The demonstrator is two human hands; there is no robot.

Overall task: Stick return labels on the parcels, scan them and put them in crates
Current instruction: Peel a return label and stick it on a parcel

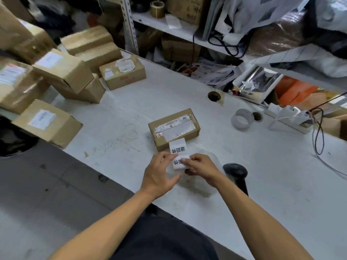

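Note:
A small cardboard parcel (174, 128) with a shipping label and clear tape lies in the middle of the white table (262, 175). Just in front of it, both hands hold a strip of white return labels (178, 148) printed with black characters. My left hand (159, 173) pinches the strip's left side, and my right hand (201, 166) pinches the lower label at its right edge. The strip's upper label stands up against the parcel's near side. A black handheld scanner (237, 175) lies on the table right of my right hand.
Several cardboard parcels (62, 72) are stacked at the table's left and back left. A tape roll (242, 120) and a white power strip (289, 113) with cables sit at the right. Cluttered shelves (187, 32) stand behind the table. Grey floor lies to the left.

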